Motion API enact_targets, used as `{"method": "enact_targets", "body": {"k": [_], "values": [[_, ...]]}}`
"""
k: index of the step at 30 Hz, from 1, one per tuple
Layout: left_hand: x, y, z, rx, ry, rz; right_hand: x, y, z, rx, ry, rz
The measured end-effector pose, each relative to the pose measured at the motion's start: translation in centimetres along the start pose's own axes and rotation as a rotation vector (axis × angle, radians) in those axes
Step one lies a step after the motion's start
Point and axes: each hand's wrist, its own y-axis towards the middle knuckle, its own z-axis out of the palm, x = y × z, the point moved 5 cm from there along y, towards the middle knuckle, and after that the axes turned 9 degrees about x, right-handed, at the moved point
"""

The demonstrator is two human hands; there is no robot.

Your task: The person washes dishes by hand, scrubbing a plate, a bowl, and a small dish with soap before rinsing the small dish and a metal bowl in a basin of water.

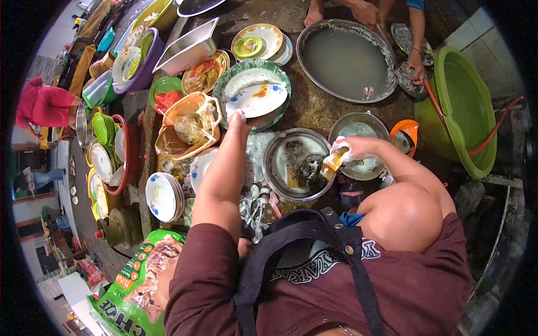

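Observation:
My left hand (239, 119) grips the near edge of a white plate (246, 106) with blue flowers and an orange food smear. The plate is tilted over a green-rimmed enamel basin (221, 84). Foam covers my right hand (354, 149), whose fingers are closed around a yellow sponge (334, 162). Below the sponge is a metal basin (271, 179) holding suds and a dark scrubbing mesh (311, 172). A second metal bowl (374, 119) of soapy water lies just beyond my right hand. Spoons and forks (258, 210) lie in front of me, beside stacked white plates (162, 196).
A large basin of grey water (347, 61) stands ahead, where another person's hand (415, 67) holds a metal dish. A green tub (485, 112) is at right. An orange basket (193, 103) with plastic bags, a metal tray (188, 47) and a cat food bag (148, 274) are on the left.

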Motion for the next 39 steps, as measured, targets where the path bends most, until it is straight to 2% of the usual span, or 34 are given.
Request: {"method": "enact_targets", "body": {"k": [2,3,5,6,7,8,11,14,17,18,22,25,31,33,35,37,38,39], "values": [[2.2,2.2,-1.7,-0.274,0.043,0.028,0.1,-0.5,0.0,-0.019,0.028,0.021],[2.4,2.0,-1.3,-0.283,0.032,0.028,-0.4,-0.5,0.2,-0.003,0.072,-0.021],[2.3,1.2,0.6,-0.176,-0.316,0.073,-0.8,-0.9,0.3,-0.024,0.089,-0.024],[2.9,2.7,-1.2,-0.177,-0.176,0.095,-1.4,-0.9,0.4,-0.022,0.09,-0.031],[2.8,3.2,-1.8,-0.184,-0.18,0.094,-1.7,-1.1,0.4,-0.014,0.09,-0.03],[2.7,3.5,-2.7,-0.276,-0.036,0.044,-2.0,-1.2,0.4,-0.029,0.098,-0.034],[1.7,1.1,-1.2,-0.352,-0.122,0.083,-2.4,-1.3,0.2,-0.05,0.121,-0.064],[2.1,1.4,-0.6,-0.198,-0.264,-0.019,-2.6,-1.3,0.0,-0.069,0.115,-0.058],[1.8,2.8,-1.7,-0.173,-0.153,0.274,-3.3,-1.2,0.1,-0.117,0.1,-0.033],[1.7,2.8,-1.9,-0.078,-0.067,0.283,-2.6,-1.3,0.0,-0.092,0.135,-0.022],[1.8,2.9,-4.1,-0.143,-0.033,0.226,-1.6,-1.4,0.0,-0.067,0.163,-0.013],[2.0,2.9,-4.3,-0.214,-0.016,-0.085,-1.7,-1.2,0.1,-0.066,0.144,-0.024],[3.4,2.0,-0.6,-0.27,-0.408,0.044,-1.1,-2.0,0.2,-0.081,0.134,-0.033],[2.1,1.5,-1.1,-0.376,-0.022,0.172,-1.1,-2.2,-0.1,-0.12,0.081,-0.01],[0.6,1.1,-1.3,-0.328,0.065,0.243,-0.3,-2.2,-0.7,-0.166,0.065,0.014],[-3.3,-2.2,0.9,-0.244,0.259,0.51,-0.6,-1.9,-1.6,-0.296,0.049,0.068],[-3.5,1.6,-3.3,-0.391,0.521,0.327,-1.1,-1.2,-2.0,-0.331,0.097,0.072],[-6.2,-1.9,-0.3,-0.346,0.889,0.635,-1.0,-0.8,-2.7,-0.365,0.146,0.076]]}}
